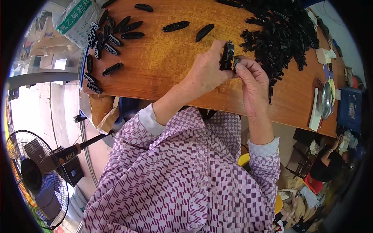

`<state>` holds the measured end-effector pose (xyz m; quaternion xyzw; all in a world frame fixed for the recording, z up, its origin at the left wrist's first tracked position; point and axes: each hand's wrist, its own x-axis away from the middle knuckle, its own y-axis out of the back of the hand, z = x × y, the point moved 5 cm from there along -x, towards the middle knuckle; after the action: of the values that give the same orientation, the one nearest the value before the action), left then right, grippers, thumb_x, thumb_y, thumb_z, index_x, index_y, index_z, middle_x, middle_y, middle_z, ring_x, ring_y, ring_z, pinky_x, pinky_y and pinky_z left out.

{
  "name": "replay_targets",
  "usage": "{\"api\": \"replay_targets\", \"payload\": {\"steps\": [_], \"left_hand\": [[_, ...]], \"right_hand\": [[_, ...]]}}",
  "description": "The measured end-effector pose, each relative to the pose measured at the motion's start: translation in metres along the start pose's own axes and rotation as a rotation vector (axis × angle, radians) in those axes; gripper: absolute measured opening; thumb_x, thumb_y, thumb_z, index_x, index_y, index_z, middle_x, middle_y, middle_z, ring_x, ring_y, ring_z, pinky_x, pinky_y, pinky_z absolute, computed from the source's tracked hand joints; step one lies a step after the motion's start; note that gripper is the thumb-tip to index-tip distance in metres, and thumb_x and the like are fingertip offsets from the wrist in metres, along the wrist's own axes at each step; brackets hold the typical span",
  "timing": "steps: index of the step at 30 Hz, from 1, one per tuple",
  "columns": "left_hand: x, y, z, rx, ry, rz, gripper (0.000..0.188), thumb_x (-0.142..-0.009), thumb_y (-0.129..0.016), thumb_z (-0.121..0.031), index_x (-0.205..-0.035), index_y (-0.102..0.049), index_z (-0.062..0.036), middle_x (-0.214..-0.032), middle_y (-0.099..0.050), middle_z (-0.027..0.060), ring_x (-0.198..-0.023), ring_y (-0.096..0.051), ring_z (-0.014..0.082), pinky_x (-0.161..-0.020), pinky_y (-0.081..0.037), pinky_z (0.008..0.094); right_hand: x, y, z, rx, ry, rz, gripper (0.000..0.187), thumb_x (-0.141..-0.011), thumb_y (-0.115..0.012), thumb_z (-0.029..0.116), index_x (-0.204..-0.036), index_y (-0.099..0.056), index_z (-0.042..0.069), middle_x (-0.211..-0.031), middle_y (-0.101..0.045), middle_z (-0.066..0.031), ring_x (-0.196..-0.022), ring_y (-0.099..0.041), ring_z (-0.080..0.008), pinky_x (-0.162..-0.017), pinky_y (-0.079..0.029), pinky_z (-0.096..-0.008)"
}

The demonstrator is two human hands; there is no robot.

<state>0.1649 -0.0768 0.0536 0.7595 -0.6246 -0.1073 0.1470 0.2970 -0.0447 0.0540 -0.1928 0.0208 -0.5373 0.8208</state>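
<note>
My left hand [208,72] grips a black oblong plastic part [227,54], held upright over the wooden table [163,66]. My right hand [252,79] meets it from the right, its fingertips pinching a small grey piece [236,61] against the part's side. Right behind my hands lies a big heap of small black plastic pieces [279,35]. Both forearms wear purple-and-white checked sleeves.
Several finished black oblong parts [112,37] lie scattered at the table's left end, two more [176,26] near the middle. A white sack [75,19] sits at the far left. A standing fan [37,178] is on the floor. Another person [330,157] sits at the right.
</note>
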Motion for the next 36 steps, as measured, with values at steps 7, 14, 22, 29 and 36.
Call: {"api": "replay_targets", "payload": {"steps": [7, 14, 22, 29, 36], "left_hand": [[0.008, 0.0, -0.005, 0.0, -0.058, -0.02, 0.067, -0.069, -0.073, -0.007, -0.126, -0.038, 0.0004, -0.081, -0.064, 0.0151, -0.072, -0.066, 0.0218, -0.063, -0.05, 0.0311], [0.009, 0.0, -0.01, 0.009, -0.061, 0.054, 0.069, -0.071, -0.072, -0.008, -0.129, -0.036, -0.0027, -0.079, -0.063, 0.0149, -0.072, -0.065, 0.0245, -0.065, -0.05, 0.0342], [0.009, -0.015, 0.007, 0.1, -0.195, 0.171, 0.066, -0.081, -0.06, 0.002, -0.137, -0.027, -0.0066, -0.09, -0.062, 0.0131, -0.081, -0.062, 0.0205, -0.068, -0.051, 0.0323], [-0.003, -0.033, 0.01, 0.35, 0.046, 0.394, 0.07, -0.083, -0.051, 0.009, -0.141, -0.026, -0.0197, -0.107, -0.057, 0.0079, -0.089, -0.058, 0.0149, -0.068, -0.051, 0.0276], [-0.042, -0.032, -0.005, -0.131, -0.176, 0.437, 0.052, -0.087, -0.055, -0.004, -0.133, -0.037, -0.0206, -0.099, -0.064, 0.0106, -0.09, -0.064, 0.0212, -0.071, -0.051, 0.035]], "right_hand": [[0.006, -0.008, -0.001, 0.018, 0.02, -0.027, 0.007, -0.086, -0.065, 0.007, -0.091, -0.063, 0.002, -0.095, -0.062, -0.0028, -0.086, -0.054, -0.0097, -0.08, -0.04, -0.0235], [0.006, 0.002, -0.006, 0.109, 0.015, -0.019, 0.008, -0.087, -0.064, 0.008, -0.093, -0.063, 0.003, -0.097, -0.061, -0.0026, -0.083, -0.054, -0.0097, -0.08, -0.042, -0.023], [0.006, -0.003, -0.008, 0.103, -0.048, 0.056, 0.035, -0.087, -0.063, 0.005, -0.12, -0.053, 0.0, -0.105, -0.061, -0.0034, -0.095, -0.057, -0.0088, -0.083, -0.045, -0.0226], [-0.005, 0.016, -0.017, 0.054, -0.107, 0.04, 0.021, -0.088, -0.06, 0.001, -0.109, -0.055, -0.001, -0.101, -0.064, -0.0078, -0.092, -0.061, -0.0117, -0.082, -0.051, -0.0252], [-0.031, 0.045, -0.003, 0.078, -0.08, 0.02, 0.018, -0.088, -0.06, 0.0, -0.106, -0.055, 0.0, -0.098, -0.063, -0.0045, -0.092, -0.058, -0.0075, -0.079, -0.048, -0.0211]]}}
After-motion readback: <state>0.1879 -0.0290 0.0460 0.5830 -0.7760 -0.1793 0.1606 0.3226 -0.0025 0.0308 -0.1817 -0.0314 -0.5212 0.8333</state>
